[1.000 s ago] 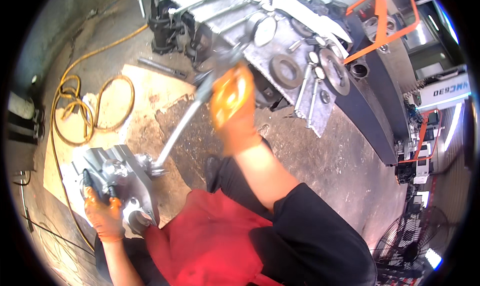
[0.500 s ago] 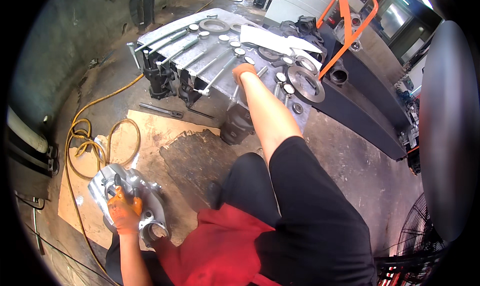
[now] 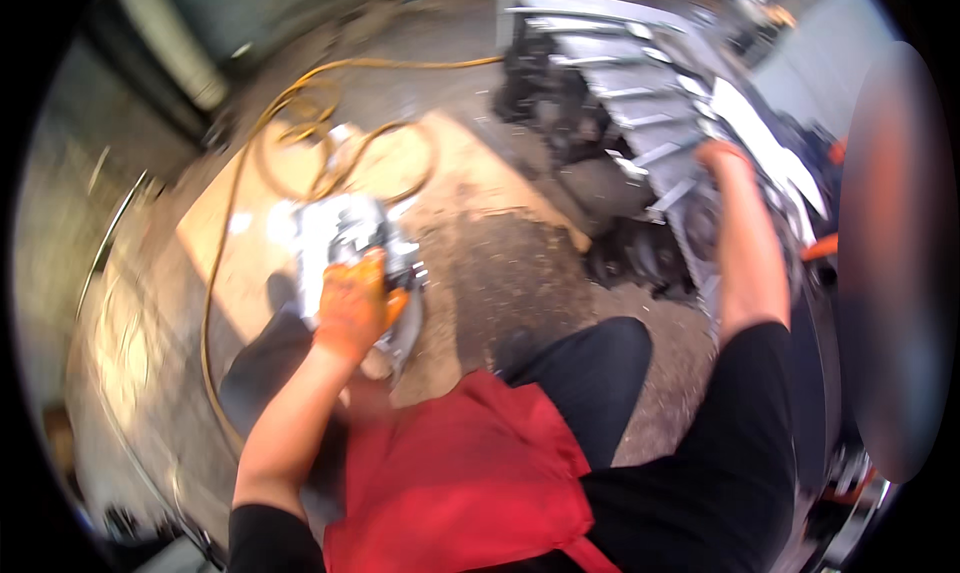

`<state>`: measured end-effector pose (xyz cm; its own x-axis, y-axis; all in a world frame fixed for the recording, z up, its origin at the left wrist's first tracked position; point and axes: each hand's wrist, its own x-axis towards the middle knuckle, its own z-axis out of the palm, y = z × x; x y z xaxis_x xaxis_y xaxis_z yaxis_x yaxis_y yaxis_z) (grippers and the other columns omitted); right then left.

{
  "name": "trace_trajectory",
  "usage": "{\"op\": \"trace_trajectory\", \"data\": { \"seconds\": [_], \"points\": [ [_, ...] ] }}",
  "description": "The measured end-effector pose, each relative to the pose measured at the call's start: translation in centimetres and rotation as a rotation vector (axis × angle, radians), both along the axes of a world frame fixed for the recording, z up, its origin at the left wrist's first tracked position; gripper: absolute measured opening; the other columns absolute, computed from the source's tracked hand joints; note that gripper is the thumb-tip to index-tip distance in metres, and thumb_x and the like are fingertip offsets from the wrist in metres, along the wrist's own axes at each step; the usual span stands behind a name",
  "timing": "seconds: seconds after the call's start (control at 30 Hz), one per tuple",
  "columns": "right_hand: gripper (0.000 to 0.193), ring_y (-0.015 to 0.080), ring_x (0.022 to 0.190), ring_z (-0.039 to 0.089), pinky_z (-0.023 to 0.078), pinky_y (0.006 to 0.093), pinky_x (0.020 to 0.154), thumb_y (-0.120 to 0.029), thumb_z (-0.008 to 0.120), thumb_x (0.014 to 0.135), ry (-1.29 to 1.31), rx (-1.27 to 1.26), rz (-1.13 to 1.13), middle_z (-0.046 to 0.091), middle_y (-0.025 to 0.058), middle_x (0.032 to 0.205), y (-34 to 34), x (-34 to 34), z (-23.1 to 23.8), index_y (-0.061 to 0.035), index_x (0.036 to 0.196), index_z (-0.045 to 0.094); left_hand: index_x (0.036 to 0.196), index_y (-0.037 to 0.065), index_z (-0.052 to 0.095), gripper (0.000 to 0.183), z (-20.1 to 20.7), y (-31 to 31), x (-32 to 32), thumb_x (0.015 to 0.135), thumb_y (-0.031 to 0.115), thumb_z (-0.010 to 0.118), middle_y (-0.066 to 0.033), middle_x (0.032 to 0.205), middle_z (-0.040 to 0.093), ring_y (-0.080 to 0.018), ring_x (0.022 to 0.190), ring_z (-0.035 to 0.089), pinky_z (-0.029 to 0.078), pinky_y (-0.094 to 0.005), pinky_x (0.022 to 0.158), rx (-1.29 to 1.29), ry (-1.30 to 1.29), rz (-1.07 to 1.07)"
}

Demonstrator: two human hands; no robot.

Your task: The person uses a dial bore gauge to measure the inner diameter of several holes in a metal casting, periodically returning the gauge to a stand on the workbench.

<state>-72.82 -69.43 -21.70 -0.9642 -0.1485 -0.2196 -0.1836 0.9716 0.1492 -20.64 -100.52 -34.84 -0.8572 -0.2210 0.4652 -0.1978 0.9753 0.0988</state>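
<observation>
My left hand [image 3: 352, 305], in an orange glove, rests on a shiny metal machine part [image 3: 345, 235] that lies on a sheet of cardboard [image 3: 240, 243] on the floor. Whether its fingers grip the part is blurred. My right hand [image 3: 722, 155], also gloved in orange, reaches out to a large grey metal casting [image 3: 640, 93] standing on the floor to the right and presses against its upper side. The picture is motion-blurred.
A yellow hose [image 3: 300, 133] loops over the cardboard and runs along the concrete floor [image 3: 500, 273]. A wall [image 3: 120, 63] is at the left. My red apron [image 3: 470, 473] and black trousers fill the lower middle.
The long metal tool in my right hand a second ago is gone; that hand has reached to the large casting. The view has swung, and my left hand stays on the small part.
</observation>
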Motion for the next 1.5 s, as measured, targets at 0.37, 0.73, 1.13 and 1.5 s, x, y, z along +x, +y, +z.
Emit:
{"op": "trace_trajectory", "data": {
  "seconds": [0.37,0.73,1.13,1.5],
  "points": [
    [0.041,0.0269,0.103,0.068,0.051,0.0353,0.091,-0.016,0.069,0.091,0.061,-0.832,0.559,0.07,0.0214,0.108,-6.3,27.1,-2.9,0.0075,0.124,0.059,0.124,-0.004,0.059,0.036,4.9,-4.8,4.2,0.089,0.003,0.057,-0.0181,0.112,0.068,-0.0252,0.108,0.065,0.051,-0.0335,0.089,0.62,0.394,0.083],
    [0.051,0.0328,0.119,0.058,0.043,0.0396,0.103,-0.008,0.063,0.09,-0.406,-1.045,0.994,0.057,0.0255,0.128,-20.7,35.8,-12.0,0.0105,0.135,0.047,0.148,0.0,0.036,0.056,0.0,-4.5,6.7,0.1,0.021,0.056,-0.0058,0.122,0.06,-0.016,0.115,0.057,0.044,-0.0317,0.102,1.94,0.318,0.369],
    [0.061,0.0388,0.1,0.061,0.049,0.0433,0.088,-0.035,0.069,0.088,-0.622,-1.126,0.857,0.06,0.0258,0.119,-23.0,34.6,-15.4,0.0083,0.127,0.053,0.139,-0.011,0.04,0.048,1.3,-3.9,4.7,0.102,0.019,0.05,-0.0233,0.13,0.056,-0.0268,0.117,0.059,0.049,-0.0359,0.1,1.705,0.294,0.513],
    [0.071,0.0285,0.117,0.059,0.045,0.0392,0.102,-0.041,0.069,0.09,-0.632,-1.048,0.682,0.055,0.0186,0.131,-22.5,34.8,-14.9,0.0071,0.137,0.047,0.131,-0.006,0.051,0.04,0.6,-3.7,2.9,0.095,0.013,0.056,-0.0131,0.12,0.062,-0.0187,0.109,0.06,0.048,-0.0296,0.095,1.708,0.466,0.441]
  ]
}}
